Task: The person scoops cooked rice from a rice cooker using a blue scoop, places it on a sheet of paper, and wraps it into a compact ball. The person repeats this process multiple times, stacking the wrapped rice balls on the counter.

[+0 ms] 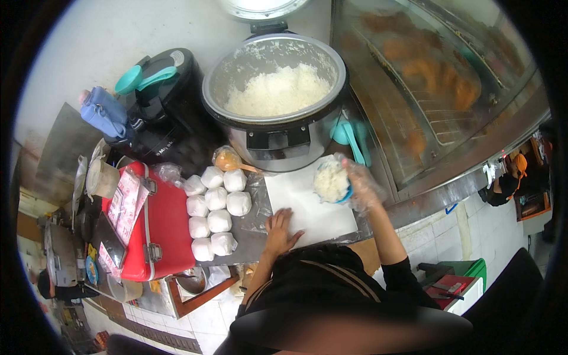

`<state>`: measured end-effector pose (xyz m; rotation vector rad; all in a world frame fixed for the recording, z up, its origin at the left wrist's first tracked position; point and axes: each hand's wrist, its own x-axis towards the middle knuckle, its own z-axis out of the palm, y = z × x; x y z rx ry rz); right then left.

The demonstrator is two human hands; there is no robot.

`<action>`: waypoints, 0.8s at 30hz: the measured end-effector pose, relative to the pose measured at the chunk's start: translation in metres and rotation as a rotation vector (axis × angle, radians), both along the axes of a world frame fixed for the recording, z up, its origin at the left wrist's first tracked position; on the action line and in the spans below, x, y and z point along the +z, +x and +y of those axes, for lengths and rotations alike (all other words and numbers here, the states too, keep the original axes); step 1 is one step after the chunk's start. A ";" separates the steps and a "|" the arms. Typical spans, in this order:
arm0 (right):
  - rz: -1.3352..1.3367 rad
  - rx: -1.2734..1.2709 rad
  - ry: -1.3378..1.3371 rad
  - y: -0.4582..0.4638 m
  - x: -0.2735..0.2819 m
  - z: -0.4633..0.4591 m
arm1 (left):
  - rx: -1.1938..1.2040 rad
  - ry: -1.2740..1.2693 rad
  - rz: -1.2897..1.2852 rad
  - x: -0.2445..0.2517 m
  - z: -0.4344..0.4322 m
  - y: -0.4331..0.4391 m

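Note:
My right hand (pixel 363 184), in a clear plastic glove, grips a small blue cup (pixel 345 197) heaped with white rice (pixel 330 181) above a sheet of white paper (pixel 306 224). Bare and holding nothing, my left hand (pixel 280 230) presses on the left part of that sheet, thumb apart from the fingers. Behind the paper stands a large open rice cooker (pixel 277 148) with cooked rice (pixel 279 91) inside. Several white paper-wrapped bundles (pixel 216 198) sit in rows to the left of my left hand.
A glass display case (pixel 426 102) with fried food flanks the right side. Turquoise scoops (pixel 350 137) lie beside the cooker. At left are a red cool box (pixel 166 222), a black Miyako appliance (pixel 177 120) and a blue bottle (pixel 103 111). An orange-filled plastic bag (pixel 227 159) touches the bundles.

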<state>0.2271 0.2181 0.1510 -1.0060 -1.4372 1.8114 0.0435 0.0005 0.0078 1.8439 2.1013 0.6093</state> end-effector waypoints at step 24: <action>-0.666 0.241 1.403 -0.058 -0.141 -0.062 | 0.089 -0.347 0.075 0.003 0.023 -0.004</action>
